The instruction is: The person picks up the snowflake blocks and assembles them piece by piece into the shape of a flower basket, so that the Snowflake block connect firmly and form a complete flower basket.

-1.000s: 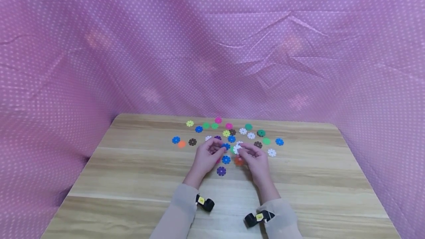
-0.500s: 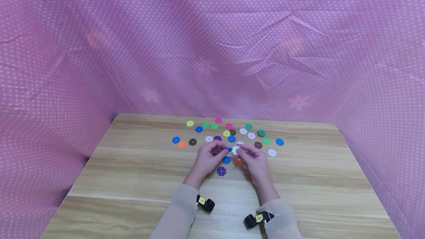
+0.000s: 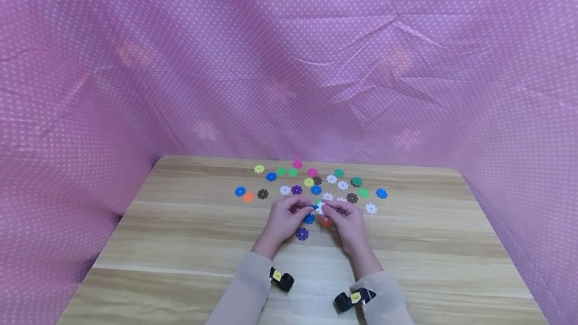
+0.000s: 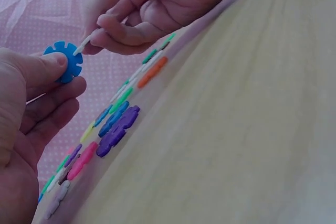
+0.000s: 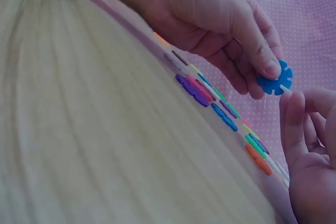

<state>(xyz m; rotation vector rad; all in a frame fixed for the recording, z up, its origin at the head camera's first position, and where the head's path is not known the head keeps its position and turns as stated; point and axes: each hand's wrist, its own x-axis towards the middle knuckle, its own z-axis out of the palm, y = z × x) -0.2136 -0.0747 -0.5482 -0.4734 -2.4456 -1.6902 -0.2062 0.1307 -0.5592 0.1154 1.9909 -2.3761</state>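
Between thumb and fingers my left hand pinches a blue notched plastic disc, a snowflake-type linking piece. My right hand pinches a white notched disc, turned edge-on in both wrist views. The two discs meet at the blue one's rim, roughly crosswise, above the table. How deep the white edge sits in the blue slot cannot be told. Fingers cover most of the white disc. Just below the hands lie a blue disc, a purple disc and an orange disc.
Several more coloured discs lie flat across the back half of the wooden table, such as a brown disc to the left and a white disc to the right. Pink dotted cloth hangs behind and on both sides.
The left hand has moved slightly right and down, bringing the blue disc against the white one. The blue disc has turned from face-on to nearly edge-on in the head view.
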